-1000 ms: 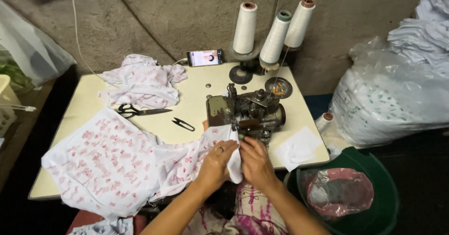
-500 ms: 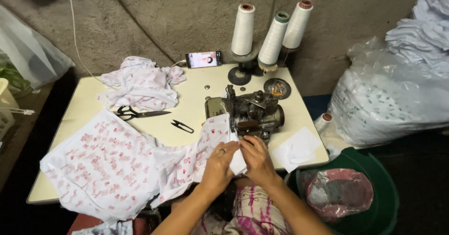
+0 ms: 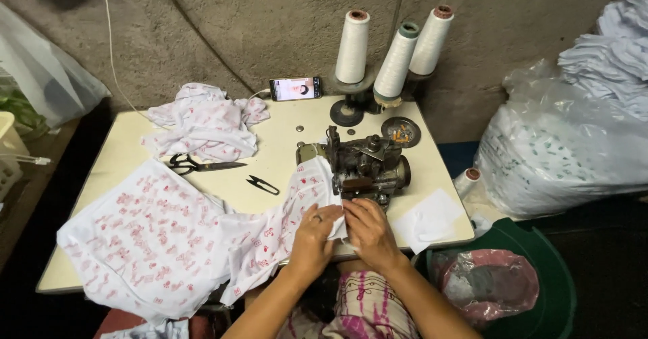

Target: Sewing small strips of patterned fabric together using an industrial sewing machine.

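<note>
**Cloth edge brought up to the machine**

Since a second ago both hands have crept a little toward the lower middle of the frame, and the folded edge of the cloth (image 3: 307,190) now sits tighter against the front of the sewing machine (image 3: 364,167); a moment back the edge looked looser and lay further left. To my eye that means the seam edge is being lined up at the machine's foot, not fed through yet.

The left hand (image 3: 312,238) lies flat on the printed cloth, fingers (image 3: 324,212) pinching a white fold. The right hand (image 3: 366,230) presses beside it, fingertips curled down on the same fold, the two hands touching. The fold lies under and between the fingertips of both hands, just below the machine, while the rest of the cloth spreads across the lower left of the table (image 3: 283,136).

Scissors (image 3: 196,165) and snips (image 3: 262,185) lie left of centre, well apart from the hands. Three thread cones (image 3: 395,59) stand at upper centre
</note>
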